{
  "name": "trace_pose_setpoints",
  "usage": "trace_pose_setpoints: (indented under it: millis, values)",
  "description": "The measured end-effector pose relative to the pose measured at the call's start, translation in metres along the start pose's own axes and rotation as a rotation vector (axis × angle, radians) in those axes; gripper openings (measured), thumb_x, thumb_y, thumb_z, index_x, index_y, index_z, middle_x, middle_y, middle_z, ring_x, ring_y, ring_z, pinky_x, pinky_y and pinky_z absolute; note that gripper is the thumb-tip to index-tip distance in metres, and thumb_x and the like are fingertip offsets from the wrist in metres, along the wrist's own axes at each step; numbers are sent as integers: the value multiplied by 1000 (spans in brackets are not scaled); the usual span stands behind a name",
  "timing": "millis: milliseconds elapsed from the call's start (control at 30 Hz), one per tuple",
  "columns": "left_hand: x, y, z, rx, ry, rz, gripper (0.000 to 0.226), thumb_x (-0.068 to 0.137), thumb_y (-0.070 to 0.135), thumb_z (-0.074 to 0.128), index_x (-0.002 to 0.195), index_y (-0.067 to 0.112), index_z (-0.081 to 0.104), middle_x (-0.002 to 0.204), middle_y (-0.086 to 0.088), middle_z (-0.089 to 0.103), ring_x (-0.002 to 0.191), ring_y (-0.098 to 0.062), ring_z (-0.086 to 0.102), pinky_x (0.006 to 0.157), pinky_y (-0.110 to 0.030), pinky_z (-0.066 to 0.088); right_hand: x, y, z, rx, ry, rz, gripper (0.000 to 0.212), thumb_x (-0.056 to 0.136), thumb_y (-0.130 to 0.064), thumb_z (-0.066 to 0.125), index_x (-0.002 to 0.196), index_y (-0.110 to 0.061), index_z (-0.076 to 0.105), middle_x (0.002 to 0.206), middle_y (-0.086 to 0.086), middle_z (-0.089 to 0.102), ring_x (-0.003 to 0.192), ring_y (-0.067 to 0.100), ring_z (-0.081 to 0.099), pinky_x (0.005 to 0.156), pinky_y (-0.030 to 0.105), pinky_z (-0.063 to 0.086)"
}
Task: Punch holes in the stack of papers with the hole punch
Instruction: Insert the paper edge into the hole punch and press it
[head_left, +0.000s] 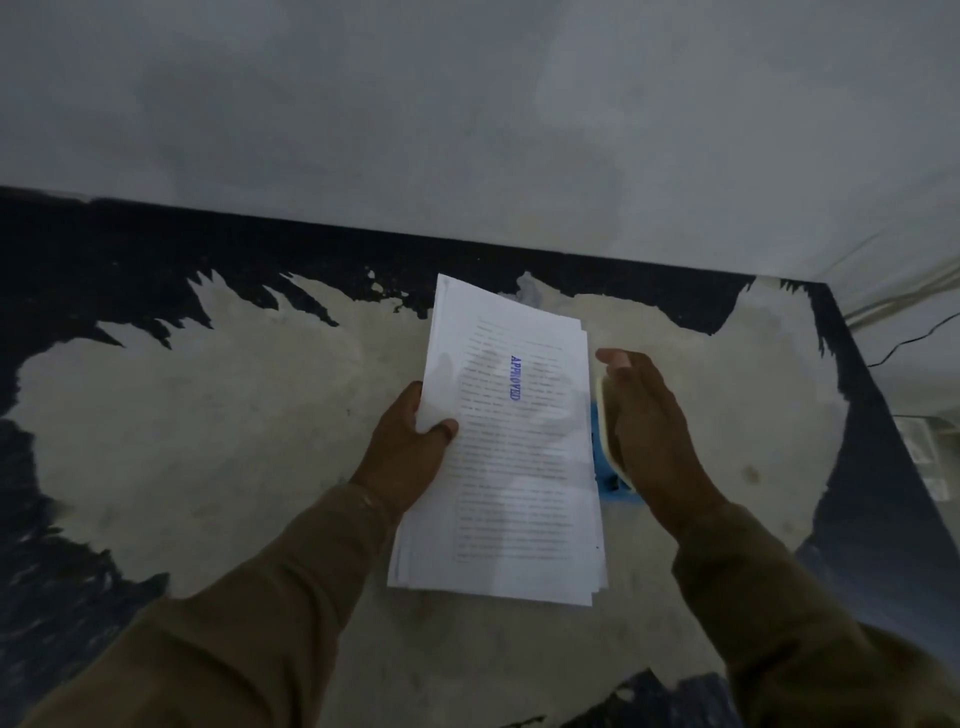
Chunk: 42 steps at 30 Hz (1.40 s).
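Observation:
A stack of white printed papers (511, 457) with a blue "APPROVED" stamp lies in the middle of the table, its left edge lifted. My left hand (410, 452) grips that left edge, thumb on top of the sheets. A blue hole punch with a cream lever (609, 452) sits at the stack's right edge, mostly hidden. My right hand (649, 431) lies flat on the punch's lever, fingers straight and pointing away from me. The stack's right edge reaches the punch; whether it is inside the slot is hidden.
The table (234, 441) has a worn pale top with dark blue patches at its edges. A grey wall (467, 130) runs along the far side. Beyond the table's right edge lie a thin black cable (914, 340) and a pale object (930, 452).

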<state>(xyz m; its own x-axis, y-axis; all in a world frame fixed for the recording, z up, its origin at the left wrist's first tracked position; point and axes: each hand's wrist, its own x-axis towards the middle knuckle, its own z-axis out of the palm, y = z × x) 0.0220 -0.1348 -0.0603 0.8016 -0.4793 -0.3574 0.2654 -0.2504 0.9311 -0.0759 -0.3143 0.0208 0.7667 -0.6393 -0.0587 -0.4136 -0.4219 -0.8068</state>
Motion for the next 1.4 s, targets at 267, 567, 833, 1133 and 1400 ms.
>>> trace_pose_setpoints:
  millis: [267, 567, 833, 1133, 1400]
  values:
    - [-3, -4, 16, -102, 29, -28, 27, 92, 9, 57, 109, 30, 54, 99, 16, 63, 89, 2, 60, 69, -7, 48, 8, 20, 6, -98, -8, 60, 26, 100, -38, 37, 92, -19, 53, 90, 0, 57, 85, 17, 57, 73, 24, 41]
    - [-6, 1, 39, -147, 32, -29, 31, 93, 1, 49, 114, 23, 54, 98, 12, 60, 86, 3, 57, 72, -5, 49, 7, 15, 0, -49, -104, 166, 18, 99, -41, 38, 85, -32, 45, 98, -1, 51, 87, 20, 58, 71, 42, 58]
    - [0, 4, 40, -200, 128, -105, 27, 92, 14, 62, 119, 15, 62, 105, 1, 65, 86, -9, 62, 65, -8, 51, 12, 12, 1, 1, -102, 183, 25, 98, -38, 40, 79, -27, 50, 92, 10, 63, 76, 26, 63, 66, 37, 52]
    - [-5, 3, 40, -147, 170, -131, 21, 100, 20, 45, 118, 21, 55, 106, 8, 60, 88, -4, 58, 78, -11, 48, 14, 9, 5, -4, -62, 269, 25, 95, -39, 42, 78, -27, 55, 82, -1, 61, 72, 17, 58, 77, 43, 52]
    - [-8, 8, 40, -152, 78, -99, 31, 101, 24, 45, 128, 16, 55, 118, 2, 62, 105, -15, 60, 85, -22, 48, 38, -7, 12, -155, -110, 350, 68, 87, -48, 15, 129, -7, 50, 135, 23, 51, 125, 43, 45, 107, 61, 31]
